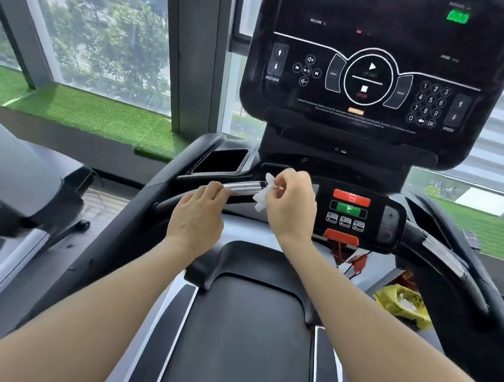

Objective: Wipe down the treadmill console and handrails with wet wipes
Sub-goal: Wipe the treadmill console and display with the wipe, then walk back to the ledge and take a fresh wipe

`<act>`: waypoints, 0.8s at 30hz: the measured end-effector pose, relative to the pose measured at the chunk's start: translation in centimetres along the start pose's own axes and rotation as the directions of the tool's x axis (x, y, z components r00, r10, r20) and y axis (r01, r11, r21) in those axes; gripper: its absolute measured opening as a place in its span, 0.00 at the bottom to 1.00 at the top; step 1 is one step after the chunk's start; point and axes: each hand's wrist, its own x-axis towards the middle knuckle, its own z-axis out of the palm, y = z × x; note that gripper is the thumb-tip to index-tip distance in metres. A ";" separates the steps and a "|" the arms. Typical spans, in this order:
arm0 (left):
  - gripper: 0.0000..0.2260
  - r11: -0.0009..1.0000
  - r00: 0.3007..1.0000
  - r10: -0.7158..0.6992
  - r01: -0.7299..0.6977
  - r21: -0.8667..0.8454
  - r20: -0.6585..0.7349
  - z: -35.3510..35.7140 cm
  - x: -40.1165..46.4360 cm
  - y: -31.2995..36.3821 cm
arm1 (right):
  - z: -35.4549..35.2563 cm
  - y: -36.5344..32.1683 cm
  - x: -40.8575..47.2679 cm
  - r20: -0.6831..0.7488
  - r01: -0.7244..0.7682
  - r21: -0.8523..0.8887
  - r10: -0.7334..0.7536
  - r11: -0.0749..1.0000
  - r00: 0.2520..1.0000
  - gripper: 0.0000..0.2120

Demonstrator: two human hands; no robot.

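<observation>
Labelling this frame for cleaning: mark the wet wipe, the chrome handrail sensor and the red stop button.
wet wipe [261, 196], head view, on its crumpled middle.
chrome handrail sensor [243, 188], head view, mid-length of the tube.
red stop button [351, 198], head view, its centre.
</observation>
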 end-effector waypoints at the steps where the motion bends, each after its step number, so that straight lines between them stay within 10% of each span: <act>1: 0.23 1.000 1.000 -0.005 0.005 -0.021 0.002 -0.1 0.2 0.0 | 0.0 0.0 0.2 0.004 0.002 0.016 -0.002 1.000 1.000 0.02; 9: 0.14 0.885 0.998 -0.055 0.044 -0.464 -0.010 -1.2 0.9 1.9 | -1.2 1.7 -0.1 0.096 -0.132 0.369 0.104 0.920 0.990 0.04; 24: 0.13 0.826 0.953 0.300 -0.274 -0.493 -0.027 -2.9 4.6 17.5 | -15.0 11.6 0.3 -0.061 -0.300 0.304 0.332 0.904 0.941 0.04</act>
